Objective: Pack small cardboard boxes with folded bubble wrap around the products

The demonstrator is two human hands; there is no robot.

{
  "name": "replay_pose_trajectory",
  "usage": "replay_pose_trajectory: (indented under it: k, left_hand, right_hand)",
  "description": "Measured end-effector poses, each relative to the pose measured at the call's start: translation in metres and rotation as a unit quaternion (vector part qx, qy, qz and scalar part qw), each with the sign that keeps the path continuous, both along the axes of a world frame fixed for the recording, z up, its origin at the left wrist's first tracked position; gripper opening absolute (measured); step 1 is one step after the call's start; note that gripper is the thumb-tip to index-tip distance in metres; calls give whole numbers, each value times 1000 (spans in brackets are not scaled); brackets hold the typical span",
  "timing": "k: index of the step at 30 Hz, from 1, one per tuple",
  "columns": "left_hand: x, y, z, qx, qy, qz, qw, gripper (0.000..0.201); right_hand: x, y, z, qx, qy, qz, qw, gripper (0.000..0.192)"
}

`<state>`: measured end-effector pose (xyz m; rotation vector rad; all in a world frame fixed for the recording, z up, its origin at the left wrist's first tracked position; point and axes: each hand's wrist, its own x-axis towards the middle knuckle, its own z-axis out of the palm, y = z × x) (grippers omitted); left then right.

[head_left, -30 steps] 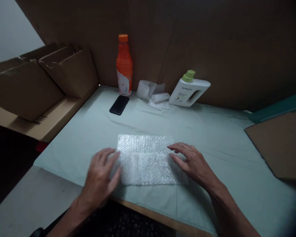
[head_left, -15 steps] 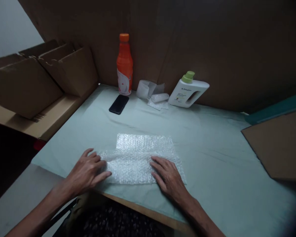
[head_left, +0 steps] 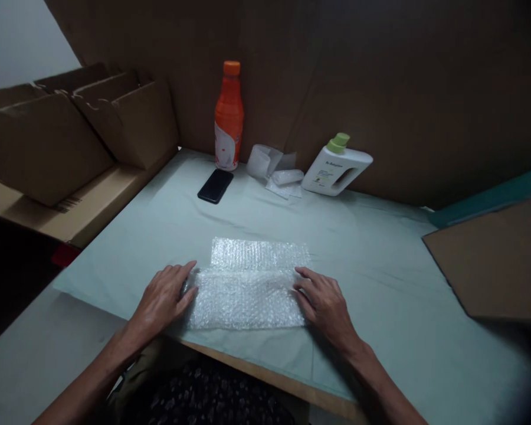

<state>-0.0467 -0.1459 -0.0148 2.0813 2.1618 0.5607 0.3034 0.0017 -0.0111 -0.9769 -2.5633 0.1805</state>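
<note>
Near the front edge of the tabletop [head_left: 380, 283], which is covered by a pale green cloth, a folded sheet of bubble wrap [head_left: 250, 283] lies flat, its long axis running left to right, parallel to that edge. Its near half looks doubled over, and a single layer shows along the far side. Open cloth spreads behind it toward the back edge and to its right, up to a brown cardboard sheet [head_left: 491, 260] at the right edge. Folded cardboard boxes [head_left: 71, 136] are stacked off the left edge. Both hands rest palm down with nothing pinched: the left hand [head_left: 163, 298] presses the wrap's left end with fingers loosely together, and the right hand [head_left: 325, 301] presses the right end with fingers slightly spread. Along the back edge stand an orange bottle [head_left: 229, 118] and a tilted white bottle with a green cap [head_left: 334, 168], with a black phone [head_left: 215, 185] lying nearby.
</note>
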Motion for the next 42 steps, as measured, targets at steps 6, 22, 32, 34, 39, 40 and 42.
replay_pose_trajectory:
  k: [6,22,32,34,39,40,42]
  left_hand:
    - [-5,-5,4,6,-111,30,993,48]
    - [-1,-1,16,-18,-167,66,984,37]
    - [-10,20,14,26,-66,27,997,29]
    - [-5,43,17,-15,-39,47,998,29]
    - [18,111,21,-63,-53,67,994,8]
    - [22,122,26,-50,-61,71,994,9]
    - [26,137,41,-17,-82,86,993,8]
  right_hand:
    - [-4,2,-3,-49,-5,32,998,30]
    - [-80,239,87,-187,64,-217,956,21]
    - [13,130,39,-181,36,-163,969,23]
    - [9,100,24,-175,23,-154,972,26]
    - [-23,84,8,-138,68,-163,974,15]
    - [-29,88,11,-134,88,-166,973,14]
    - [-36,98,24,-123,137,-177,967,15]
